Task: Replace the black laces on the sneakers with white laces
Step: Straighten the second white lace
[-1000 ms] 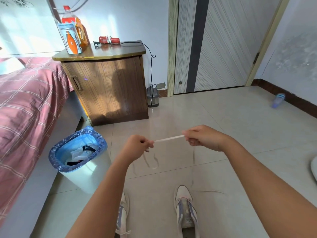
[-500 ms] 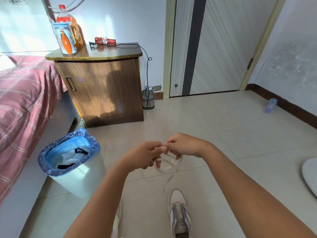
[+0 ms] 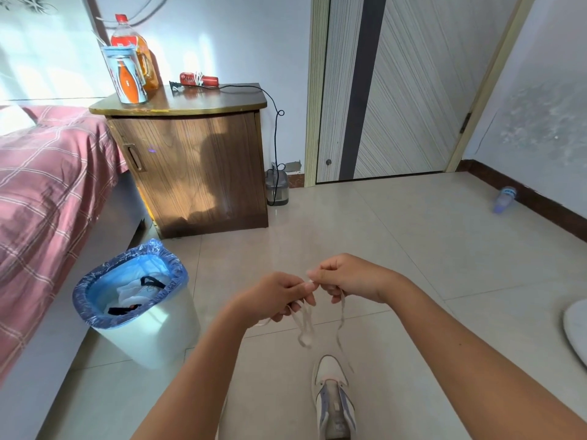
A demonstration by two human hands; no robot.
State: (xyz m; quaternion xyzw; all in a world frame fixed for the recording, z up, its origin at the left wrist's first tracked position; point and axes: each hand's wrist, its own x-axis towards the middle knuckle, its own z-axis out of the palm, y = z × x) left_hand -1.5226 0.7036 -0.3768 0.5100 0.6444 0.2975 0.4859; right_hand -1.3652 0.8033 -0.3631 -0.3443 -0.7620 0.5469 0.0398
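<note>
1. Head view: left hand (image 3: 277, 295) and right hand (image 3: 351, 277) meet fingertip to fingertip, both pinching the white lace (image 3: 305, 325), whose loops dangle just above the sneaker (image 3: 334, 398).
2. Left of the sneaker stands the bin (image 3: 139, 315), a black lace (image 3: 151, 282) inside.

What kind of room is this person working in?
Most likely a home bedroom: a bed with a pink checked cover sits beside a wooden bedside cabinet, a closed door faces a tiled floor, and a lined wastebasket stands by the bed.
</note>
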